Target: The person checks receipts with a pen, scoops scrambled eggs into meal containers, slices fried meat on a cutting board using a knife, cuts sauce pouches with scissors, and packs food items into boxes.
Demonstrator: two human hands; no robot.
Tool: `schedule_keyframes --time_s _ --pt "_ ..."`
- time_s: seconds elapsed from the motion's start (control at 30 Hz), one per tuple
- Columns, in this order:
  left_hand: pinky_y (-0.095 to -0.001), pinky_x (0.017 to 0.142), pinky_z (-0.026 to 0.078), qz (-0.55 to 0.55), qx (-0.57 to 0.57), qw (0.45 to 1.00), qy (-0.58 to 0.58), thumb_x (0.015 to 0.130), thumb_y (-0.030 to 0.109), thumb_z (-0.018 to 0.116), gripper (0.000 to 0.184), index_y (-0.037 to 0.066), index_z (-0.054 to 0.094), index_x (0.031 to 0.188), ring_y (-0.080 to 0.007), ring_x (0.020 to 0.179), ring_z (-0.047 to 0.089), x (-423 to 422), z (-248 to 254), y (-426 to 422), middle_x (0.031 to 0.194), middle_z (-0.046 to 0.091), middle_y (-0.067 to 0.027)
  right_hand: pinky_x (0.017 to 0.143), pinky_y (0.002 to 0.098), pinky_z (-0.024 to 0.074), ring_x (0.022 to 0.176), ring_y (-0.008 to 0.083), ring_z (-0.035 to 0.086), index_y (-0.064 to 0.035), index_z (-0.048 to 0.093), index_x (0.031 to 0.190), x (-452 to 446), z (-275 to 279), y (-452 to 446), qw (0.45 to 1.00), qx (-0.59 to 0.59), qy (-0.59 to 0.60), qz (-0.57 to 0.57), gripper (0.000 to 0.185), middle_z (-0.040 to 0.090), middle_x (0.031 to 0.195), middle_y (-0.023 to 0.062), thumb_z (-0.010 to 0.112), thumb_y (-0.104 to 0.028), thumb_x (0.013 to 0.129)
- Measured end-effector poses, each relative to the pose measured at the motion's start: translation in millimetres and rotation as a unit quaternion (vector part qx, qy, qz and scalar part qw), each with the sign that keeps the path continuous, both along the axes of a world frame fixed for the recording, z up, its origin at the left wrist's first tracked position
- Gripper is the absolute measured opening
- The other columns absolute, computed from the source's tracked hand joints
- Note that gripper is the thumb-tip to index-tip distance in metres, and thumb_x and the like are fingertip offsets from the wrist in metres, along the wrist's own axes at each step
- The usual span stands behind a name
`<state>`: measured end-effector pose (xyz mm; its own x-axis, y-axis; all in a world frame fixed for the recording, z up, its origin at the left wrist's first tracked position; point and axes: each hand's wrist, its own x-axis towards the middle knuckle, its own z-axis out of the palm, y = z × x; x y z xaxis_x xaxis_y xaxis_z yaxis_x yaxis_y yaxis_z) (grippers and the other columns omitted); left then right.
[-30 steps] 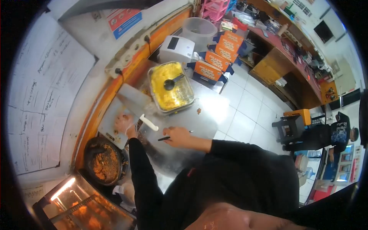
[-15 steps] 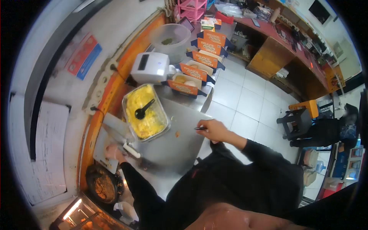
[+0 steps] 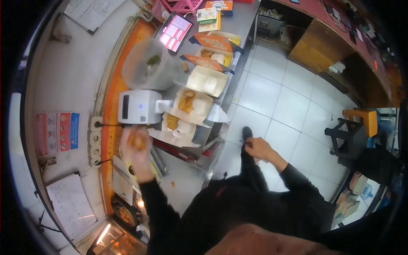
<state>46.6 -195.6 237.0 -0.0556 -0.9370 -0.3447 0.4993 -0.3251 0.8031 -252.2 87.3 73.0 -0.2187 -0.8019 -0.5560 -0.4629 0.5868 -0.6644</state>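
My left hand (image 3: pixel 135 155), blurred by motion, is closed around an orange-brown piece of food (image 3: pixel 138 140) just below the white printer (image 3: pixel 138 106). Right of it, an open box (image 3: pixel 193 141) holds brown food and white rice. Behind that lies another open box (image 3: pixel 204 122) with fried food and rice, then a box (image 3: pixel 194 79) showing only rice. My right hand (image 3: pixel 258 149) is out over the floor, closed in a pinch on a thin dark pen (image 3: pixel 244 141). Under my left forearm the yellow food's container is mostly hidden.
A clear bucket (image 3: pixel 138 70) and a lit tablet (image 3: pixel 176 32) stand behind the printer. Orange-printed boxes (image 3: pixel 214 41) line the counter's far part. At lower left are a pan (image 3: pixel 124 215) and a glowing food warmer (image 3: pixel 119 242). A dark stool (image 3: pixel 346 138) stands at right.
My left hand has left the cutting board, moved up beside the printer and now holds food. My right hand, still with the pen, is farther right. The view has shifted toward the boxes.
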Motion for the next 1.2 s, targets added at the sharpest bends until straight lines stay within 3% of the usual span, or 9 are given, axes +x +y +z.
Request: schedule_keyframes --time_s 0.13,0.23,0.33,0.6,0.7,0.8,0.87,0.93,1.2 --pt "-0.0394 0.063 0.052 -0.207 0.053 0.977 -0.019 0.083 0.024 0.064 0.017 0.011 0.053 0.084 -0.0230 0.069 0.057 -180.2 -70.2 -83.7 0.079 0.052 -0.0058 0.071 0.0433 0.0504 0.080 0.0365 0.064 -0.0066 0.066 0.093 -41.5 27.9 -3.4 0.998 0.061 -0.020 -0.014 0.029 0.067 0.082 0.0173 0.056 -0.030 0.078" --pt "-0.0430 0.062 0.048 -0.149 0.222 0.950 -0.159 0.081 0.028 0.065 0.019 0.014 0.057 0.091 -0.0224 0.068 0.054 -264.0 -106.6 -105.1 0.078 0.052 -0.0043 0.071 0.0411 0.0502 0.079 0.0345 0.064 -0.0080 0.066 0.092 -61.0 26.4 8.2 0.999 -0.002 0.029 -0.029 0.028 0.067 0.079 0.0147 0.057 -0.030 0.076" --pt "-0.0503 0.065 0.046 -0.211 0.044 0.972 -0.096 0.083 0.033 0.062 0.025 0.014 0.060 0.100 -0.0269 0.075 0.056 -255.5 -261.2 -167.2 0.082 0.055 -0.0058 0.072 0.0379 0.0498 0.076 0.0278 0.064 -0.0087 0.067 0.091 -81.6 42.3 13.0 0.999 -0.023 -0.024 -0.030 0.027 0.065 0.075 0.0131 0.056 -0.025 0.073" --pt "-0.0420 0.103 0.036 -0.168 0.135 0.976 0.025 0.089 0.031 0.056 0.061 0.004 0.029 0.135 -0.0317 0.123 0.045 -237.8 -51.5 -43.1 0.137 0.040 -0.0132 0.075 0.0360 0.0488 0.087 0.0268 0.061 -0.0130 0.057 0.112 -55.7 94.0 -60.4 0.946 -0.295 0.016 -0.134 0.047 0.059 0.092 0.0102 0.073 -0.027 0.069" --pt "-0.0337 0.104 0.036 -0.114 -0.063 0.980 -0.148 0.091 0.025 0.055 0.042 0.005 0.045 0.126 -0.0261 0.121 0.048 -190.7 -93.9 24.3 0.130 0.047 -0.0119 0.073 0.0317 0.0498 0.082 0.0213 0.062 -0.0099 0.059 0.108 5.2 157.3 -114.4 0.922 -0.373 -0.060 -0.084 0.042 0.061 0.091 0.0097 0.072 -0.020 0.070" --pt "-0.0307 0.104 0.036 -0.107 -0.062 0.987 -0.106 0.091 0.025 0.056 0.041 0.003 0.050 0.125 -0.0228 0.123 0.047 -130.1 -10.0 87.1 0.131 0.050 -0.0120 0.069 0.0285 0.0503 0.073 0.0165 0.062 -0.0066 0.063 0.098 40.8 148.2 -153.9 0.903 -0.412 -0.115 -0.031 0.029 0.064 0.083 0.0088 0.070 -0.012 0.070" --pt "-0.0335 0.101 0.036 -0.076 -0.278 0.875 -0.390 0.093 0.027 0.056 0.059 0.001 0.033 0.140 -0.0221 0.122 0.047 -69.9 -43.1 123.9 0.133 0.050 -0.0139 0.066 0.0270 0.0498 0.068 0.0140 0.061 -0.0048 0.064 0.091 79.5 142.9 -166.5 0.895 -0.427 -0.130 0.026 0.021 0.065 0.076 0.0079 0.068 -0.009 0.070" --pt "-0.0335 0.102 0.036 -0.236 -0.213 0.788 -0.527 0.092 0.020 0.058 0.057 0.004 0.035 0.141 -0.0225 0.123 0.048 -17.1 -20.6 171.5 0.134 0.050 -0.0151 0.063 0.0252 0.0489 0.065 0.0112 0.060 -0.0030 0.065 0.084 123.9 148.7 -169.7 0.879 -0.449 -0.128 0.099 0.014 0.065 0.071 0.0070 0.066 -0.006 0.070" --pt "-0.0290 0.077 0.051 0.176 -0.117 0.908 -0.361 0.078 0.003 0.071 0.012 0.002 0.071 0.090 -0.0147 0.084 0.066 206.0 20.8 258.4 0.091 0.070 -0.0092 0.057 0.0215 0.0420 0.060 0.0062 0.050 -0.0048 0.061 0.079 323.9 140.9 -188.0 0.873 -0.339 -0.234 0.261 0.008 0.055 0.065 -0.0015 0.066 -0.006 0.072"
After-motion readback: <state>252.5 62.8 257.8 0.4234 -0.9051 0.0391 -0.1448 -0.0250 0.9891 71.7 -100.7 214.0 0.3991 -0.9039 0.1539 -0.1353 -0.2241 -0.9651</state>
